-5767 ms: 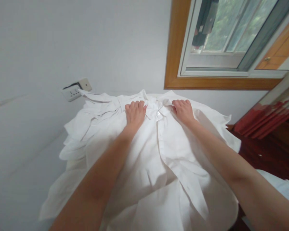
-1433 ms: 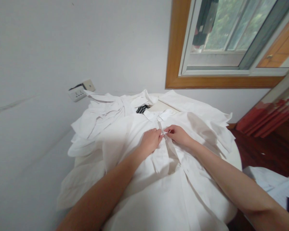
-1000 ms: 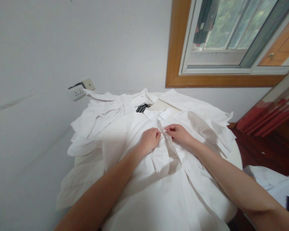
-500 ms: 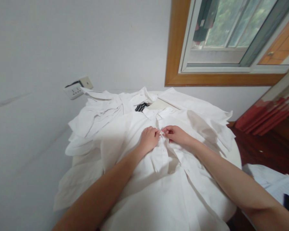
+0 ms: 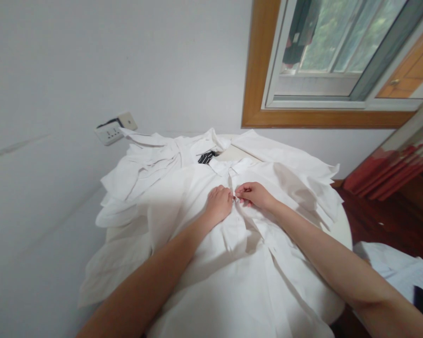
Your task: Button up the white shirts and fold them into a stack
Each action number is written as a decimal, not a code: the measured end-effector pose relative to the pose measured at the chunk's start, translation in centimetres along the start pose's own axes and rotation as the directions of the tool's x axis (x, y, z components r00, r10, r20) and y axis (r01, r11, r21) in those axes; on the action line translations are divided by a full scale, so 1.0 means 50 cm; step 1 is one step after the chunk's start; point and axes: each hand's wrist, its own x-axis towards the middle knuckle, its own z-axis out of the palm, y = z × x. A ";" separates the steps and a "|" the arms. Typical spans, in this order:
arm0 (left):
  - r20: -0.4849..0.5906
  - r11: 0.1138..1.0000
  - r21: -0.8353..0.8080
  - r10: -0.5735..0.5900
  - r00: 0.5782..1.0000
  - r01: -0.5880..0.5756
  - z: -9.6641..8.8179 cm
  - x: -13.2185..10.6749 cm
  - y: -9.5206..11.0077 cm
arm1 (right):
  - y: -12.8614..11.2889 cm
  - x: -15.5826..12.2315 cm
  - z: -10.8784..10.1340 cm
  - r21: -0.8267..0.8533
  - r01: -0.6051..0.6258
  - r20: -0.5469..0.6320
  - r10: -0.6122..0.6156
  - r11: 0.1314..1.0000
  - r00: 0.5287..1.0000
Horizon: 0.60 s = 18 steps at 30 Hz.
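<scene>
A white button-up shirt (image 5: 246,277) lies face up on a small round table (image 5: 341,225), collar pointing away from me toward the wall. My left hand (image 5: 218,204) and my right hand (image 5: 252,195) meet at the shirt's front placket (image 5: 233,196), just below the collar (image 5: 232,166). Both hands are closed in a pinch on the placket edges, fingertips almost touching. Whatever button sits between them is too small to make out.
More white garments (image 5: 144,164) are heaped at the table's far left, with a black-and-white striped piece (image 5: 206,157) showing among them. A wall socket (image 5: 114,129) sits behind. A wood-framed window (image 5: 324,61) is at upper right, dark red floor (image 5: 384,220) and white papers (image 5: 398,267) to the right.
Since several seconds ago the shirt has been drawn toward me and both hands have come from the collar down to the placket. Over the last second they stay pinched there, shifting slightly.
</scene>
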 end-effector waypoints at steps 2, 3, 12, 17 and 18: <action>-0.001 1.000 0.014 -0.002 1.000 0.002 -0.002 -0.001 0.002 | -0.003 0.000 0.007 -0.053 0.013 -0.042 -0.015 0.999 0.999; 0.000 1.000 0.019 -0.003 1.000 0.003 -0.003 -0.002 0.002 | -0.003 0.000 0.011 -0.078 0.017 -0.059 -0.022 0.997 0.998; 0.024 0.997 -0.064 -0.047 0.999 0.049 -0.020 0.005 0.009 | 0.017 0.004 0.026 -0.284 0.146 -0.109 -0.183 0.948 0.977; 0.034 0.985 -0.141 -0.094 0.995 0.098 -0.028 0.011 0.011 | 0.014 0.006 0.024 -0.325 0.110 -0.126 -0.159 0.939 0.979; 0.031 0.983 -0.152 -0.098 0.995 0.102 -0.029 0.012 0.010 | 0.013 0.006 0.023 -0.317 0.102 -0.122 -0.147 0.943 0.982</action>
